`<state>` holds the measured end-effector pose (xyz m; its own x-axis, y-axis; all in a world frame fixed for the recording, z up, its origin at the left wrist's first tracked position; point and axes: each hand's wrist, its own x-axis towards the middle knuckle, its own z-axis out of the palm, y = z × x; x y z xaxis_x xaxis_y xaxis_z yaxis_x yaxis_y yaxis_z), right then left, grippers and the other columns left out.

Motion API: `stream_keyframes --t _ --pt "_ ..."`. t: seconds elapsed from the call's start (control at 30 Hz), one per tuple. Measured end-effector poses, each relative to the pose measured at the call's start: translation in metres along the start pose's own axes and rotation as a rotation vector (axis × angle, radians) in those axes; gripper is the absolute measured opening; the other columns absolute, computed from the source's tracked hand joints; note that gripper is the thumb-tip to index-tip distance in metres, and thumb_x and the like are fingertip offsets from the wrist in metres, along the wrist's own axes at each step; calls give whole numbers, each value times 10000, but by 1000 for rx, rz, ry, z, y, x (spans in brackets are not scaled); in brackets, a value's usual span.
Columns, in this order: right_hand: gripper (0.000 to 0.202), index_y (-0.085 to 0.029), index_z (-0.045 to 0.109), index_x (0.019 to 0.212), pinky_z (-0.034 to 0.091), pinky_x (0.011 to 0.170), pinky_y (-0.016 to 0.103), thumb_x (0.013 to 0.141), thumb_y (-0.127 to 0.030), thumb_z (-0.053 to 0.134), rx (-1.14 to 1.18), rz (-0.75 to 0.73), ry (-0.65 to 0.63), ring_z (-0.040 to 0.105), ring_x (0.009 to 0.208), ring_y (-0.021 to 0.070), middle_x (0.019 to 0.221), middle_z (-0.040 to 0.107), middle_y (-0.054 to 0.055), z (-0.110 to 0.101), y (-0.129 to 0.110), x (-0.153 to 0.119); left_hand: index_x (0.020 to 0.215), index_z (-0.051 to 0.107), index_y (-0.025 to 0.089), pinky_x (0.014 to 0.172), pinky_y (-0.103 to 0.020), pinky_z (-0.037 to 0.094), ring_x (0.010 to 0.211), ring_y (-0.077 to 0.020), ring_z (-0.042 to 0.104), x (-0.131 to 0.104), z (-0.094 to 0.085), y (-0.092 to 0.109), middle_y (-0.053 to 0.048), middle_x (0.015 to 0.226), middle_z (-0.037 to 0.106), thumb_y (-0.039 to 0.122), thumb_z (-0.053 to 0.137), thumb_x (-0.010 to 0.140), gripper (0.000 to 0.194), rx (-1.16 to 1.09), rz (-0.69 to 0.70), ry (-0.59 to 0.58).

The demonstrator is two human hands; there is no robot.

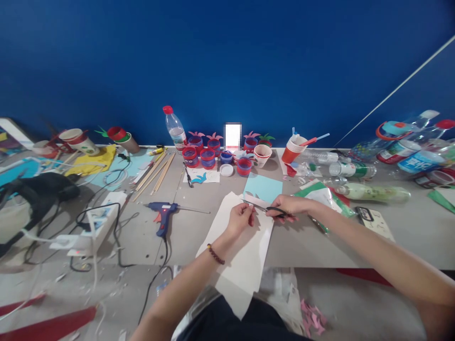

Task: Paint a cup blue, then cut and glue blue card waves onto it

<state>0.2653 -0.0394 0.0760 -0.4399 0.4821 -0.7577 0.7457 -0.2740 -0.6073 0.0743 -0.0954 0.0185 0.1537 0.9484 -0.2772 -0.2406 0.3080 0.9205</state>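
My right hand [282, 207] is closed round the handles of black scissors [273, 211], whose blades point left toward my other hand. My left hand [242, 216] is pinched beside the blade tips, over a large white paper sheet [227, 246]; what its fingers hold is too small to make out. The sheet hangs over the table's front edge. Behind it lies a light blue paper [267, 187].
A blue glue gun [164, 215] and a white power strip [95, 227] with cables lie left. Decorated red and blue rings [208, 158] and paper cups [262, 155] stand behind. Plastic bottles [377, 192] and a phone [375, 222] lie right.
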Motion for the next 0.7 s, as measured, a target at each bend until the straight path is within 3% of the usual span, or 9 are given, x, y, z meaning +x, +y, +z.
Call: stream_keyframes --t 0.17,0.5,0.7 --pt "571 -146 596 636 285 308 181 621 -708 699 -88 -12 -10 426 322 44 508 591 -16 -9 -1 4 605 536 157 439 -212 346 405 -79 452 -3 -1 0 21 449 499 480 649 785 387 13 24 -13" --pt "572 -157 571 662 291 332 187 662 -722 662 -51 -47 82 426 327 41 565 615 -8 7 13 2 644 554 152 423 -210 355 389 -78 438 0 -3 -6 33 436 490 533 635 779 412 28 37 -26" --pt "593 -151 554 646 257 332 189 665 -736 649 2 -81 72 407 322 35 536 590 -13 13 13 1 657 559 148 421 -209 343 388 -76 435 0 -3 -7 32 441 491 511 633 783 391 28 42 -37"
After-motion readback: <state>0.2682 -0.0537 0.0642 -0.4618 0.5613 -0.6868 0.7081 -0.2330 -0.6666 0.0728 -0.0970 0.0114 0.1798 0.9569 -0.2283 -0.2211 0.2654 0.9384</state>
